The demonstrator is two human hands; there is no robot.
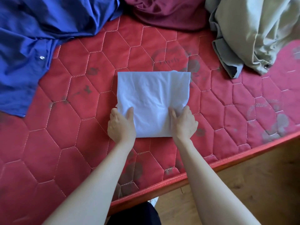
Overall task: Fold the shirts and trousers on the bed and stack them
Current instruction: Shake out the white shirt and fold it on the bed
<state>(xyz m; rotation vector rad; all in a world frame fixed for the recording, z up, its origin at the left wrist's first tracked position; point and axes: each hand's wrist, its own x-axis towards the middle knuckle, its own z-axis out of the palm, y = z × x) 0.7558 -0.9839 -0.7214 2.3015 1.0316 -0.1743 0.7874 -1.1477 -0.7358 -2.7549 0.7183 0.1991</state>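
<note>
A white garment (152, 95), folded into a neat square, lies in the middle of the red quilted mattress (65, 140). My left hand (121, 125) grips its near left edge, thumb on top and fingers tucked beneath. My right hand (184, 122) holds the near right edge the same way. A crumpled blue shirt (32, 46) lies unfolded at the far left. A maroon garment (165, 12) is bunched at the far middle. Khaki trousers (253, 33) are heaped at the far right.
The mattress edge (203, 168) runs diagonally from lower middle to right, with wooden floor (251, 184) beyond it. Bare mattress surrounds the folded white piece on all sides.
</note>
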